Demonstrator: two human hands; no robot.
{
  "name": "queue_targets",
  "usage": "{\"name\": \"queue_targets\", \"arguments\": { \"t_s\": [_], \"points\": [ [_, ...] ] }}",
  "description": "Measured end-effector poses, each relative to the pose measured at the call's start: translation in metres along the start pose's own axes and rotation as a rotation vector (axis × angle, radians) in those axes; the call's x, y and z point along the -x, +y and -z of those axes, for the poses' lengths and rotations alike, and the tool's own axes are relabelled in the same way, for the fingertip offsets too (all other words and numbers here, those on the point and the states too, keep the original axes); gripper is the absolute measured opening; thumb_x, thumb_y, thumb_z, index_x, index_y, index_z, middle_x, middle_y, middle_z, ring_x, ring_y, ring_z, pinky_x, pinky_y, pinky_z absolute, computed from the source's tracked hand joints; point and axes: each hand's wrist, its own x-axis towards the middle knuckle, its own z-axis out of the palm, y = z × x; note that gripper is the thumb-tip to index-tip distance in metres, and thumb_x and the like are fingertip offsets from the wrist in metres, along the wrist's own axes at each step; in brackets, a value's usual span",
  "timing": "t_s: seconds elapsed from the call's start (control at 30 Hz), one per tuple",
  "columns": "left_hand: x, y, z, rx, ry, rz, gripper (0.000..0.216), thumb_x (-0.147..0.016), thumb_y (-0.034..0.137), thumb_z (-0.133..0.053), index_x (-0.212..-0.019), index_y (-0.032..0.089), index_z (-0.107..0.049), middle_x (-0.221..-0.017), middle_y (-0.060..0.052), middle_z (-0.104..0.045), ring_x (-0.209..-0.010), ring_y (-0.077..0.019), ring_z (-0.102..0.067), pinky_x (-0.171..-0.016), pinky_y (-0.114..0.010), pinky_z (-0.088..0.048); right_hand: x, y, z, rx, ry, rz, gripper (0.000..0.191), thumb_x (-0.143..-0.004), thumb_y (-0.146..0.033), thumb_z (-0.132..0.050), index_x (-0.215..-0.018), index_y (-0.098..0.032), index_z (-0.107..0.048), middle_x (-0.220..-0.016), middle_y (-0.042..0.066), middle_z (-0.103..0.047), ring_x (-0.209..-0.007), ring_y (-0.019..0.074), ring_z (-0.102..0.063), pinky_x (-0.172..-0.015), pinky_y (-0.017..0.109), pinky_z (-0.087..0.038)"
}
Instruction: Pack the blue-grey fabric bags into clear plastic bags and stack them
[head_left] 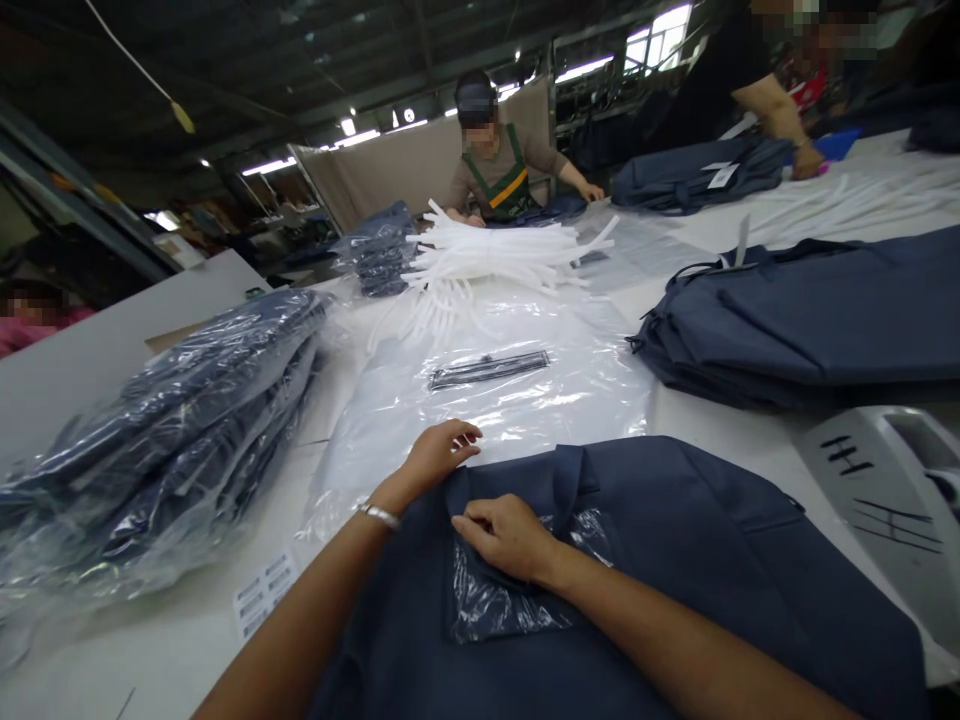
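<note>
Across the table in front of me lies a dark blue fabric article [697,540], perhaps a bag or garment, with a folded band along its far edge. My right hand [510,540] is over it, fingers curled and closed on the band. Under that hand, a clear plastic packet [502,615] rests on the fabric; its contents look dark. At the far left corner of the article is my left hand [442,452], fingers bent and apart, with nothing visible in them. A stack of clear plastic bags [480,410] with black print lies just beyond.
Plastic-wrapped dark blue goods [202,400] are piled at left, near a label sheet [262,590]. White tubes [495,250] lie beyond the plastic bags. More dark blue articles [817,320] and a grey marked holder [877,500] are at right. Two people work across the table.
</note>
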Motion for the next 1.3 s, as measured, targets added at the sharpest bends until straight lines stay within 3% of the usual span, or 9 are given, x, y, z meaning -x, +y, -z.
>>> {"name": "queue_targets", "arguments": {
  "t_s": [0.17,0.43,0.57,0.73,0.87,0.97,1.03,1.17,1.3],
  "points": [
    [-0.069,-0.023,-0.029,-0.02,-0.244,-0.08,0.034,-0.062,0.044,-0.084,-0.082,0.019,-0.072,-0.077,0.0,-0.07,-0.07,-0.0159,-0.061,-0.064,-0.024,-0.043,0.001,-0.001,0.0,-0.001,-0.007,-0.016,0.041,-0.093,-0.04,-0.051,-0.06,-0.018,-0.045,-0.054,-0.005,-0.041,-0.052,0.0079,-0.039,-0.055,0.026,-0.021],
    [-0.089,-0.035,-0.018,0.032,-0.413,-0.084,0.033,-0.086,0.046,-0.058,-0.076,0.018,-0.072,-0.071,-0.001,-0.072,-0.068,-0.0147,-0.062,-0.067,-0.023,-0.044,0.0,-0.001,0.0,-0.022,-0.013,-0.035,0.04,-0.093,-0.041,-0.053,-0.061,-0.018,-0.048,-0.055,-0.005,-0.045,-0.053,0.0081,-0.041,-0.055,0.025,-0.022],
    [-0.089,-0.037,-0.016,-0.001,-0.326,-0.05,0.039,-0.092,0.045,-0.045,-0.079,0.018,-0.07,-0.073,-0.002,-0.07,-0.066,-0.0148,-0.061,-0.065,-0.024,-0.045,-0.002,-0.001,0.001,-0.051,0.004,0.001,0.041,-0.095,-0.041,-0.053,-0.062,-0.018,-0.05,-0.056,-0.005,-0.048,-0.054,0.0085,-0.044,-0.056,0.024,-0.025],
    [-0.086,-0.027,-0.014,-0.145,-0.007,-0.016,0.036,-0.096,0.039,-0.039,-0.093,0.018,-0.068,-0.082,-0.005,-0.069,-0.073,-0.0172,-0.06,-0.07,-0.028,-0.043,-0.007,0.0,0.004,-0.124,0.097,0.069,0.033,-0.099,-0.035,-0.049,-0.073,-0.019,-0.062,-0.063,-0.003,-0.06,-0.06,0.0108,-0.055,-0.06,0.022,-0.037],
    [-0.08,-0.016,-0.007,-0.22,0.113,-0.059,0.031,-0.093,0.044,-0.052,-0.104,0.02,-0.067,-0.083,-0.003,-0.068,-0.076,-0.0169,-0.061,-0.07,-0.027,-0.042,-0.012,0.0,0.028,-0.002,0.335,0.167,0.021,-0.099,-0.024,-0.048,-0.106,-0.02,-0.067,-0.098,0.004,-0.073,-0.091,0.0168,-0.066,-0.086,0.027,-0.049],
    [-0.073,-0.009,-0.001,-0.268,0.117,-0.129,0.034,-0.086,0.043,-0.066,-0.114,0.023,-0.064,-0.088,-0.001,-0.068,-0.078,-0.0161,-0.062,-0.07,-0.025,-0.042,-0.017,0.008,0.059,0.352,0.555,0.183,0.041,-0.096,-0.018,-0.049,-0.136,-0.024,-0.056,-0.14,0.009,-0.058,-0.133,0.0242,-0.048,-0.116,0.044,-0.031],
    [-0.068,-0.004,0.002,-0.304,0.126,-0.17,0.034,-0.086,0.04,-0.067,-0.116,0.025,-0.063,-0.093,0.0,-0.068,-0.08,-0.0156,-0.062,-0.071,-0.025,-0.041,-0.022,0.019,0.078,0.574,0.629,0.088,0.061,-0.092,-0.019,-0.058,-0.15,-0.026,-0.041,-0.158,0.011,-0.036,-0.148,0.0298,-0.025,-0.121,0.055,-0.015],
    [-0.058,0.011,-0.003,-0.37,0.177,-0.203,0.023,-0.093,0.039,-0.058,-0.11,0.024,-0.063,-0.092,-0.001,-0.067,-0.079,-0.0153,-0.062,-0.067,-0.025,-0.039,-0.031,0.046,0.096,0.736,0.634,-0.137,0.097,-0.078,-0.03,-0.079,-0.158,-0.025,-0.022,-0.166,0.016,-0.01,-0.152,0.0383,-0.006,-0.118,0.063,-0.008],
    [-0.047,0.028,-0.015,-0.426,0.173,-0.224,0.026,-0.098,0.043,-0.047,-0.107,0.026,-0.065,-0.093,-0.001,-0.069,-0.08,-0.0147,-0.064,-0.067,-0.024,-0.04,-0.037,0.061,0.103,0.76,0.691,-0.19,0.092,-0.081,-0.022,-0.072,-0.158,-0.025,-0.021,-0.166,0.015,-0.009,-0.152,0.0361,-0.009,-0.118,0.06,-0.01]
  ]
}}
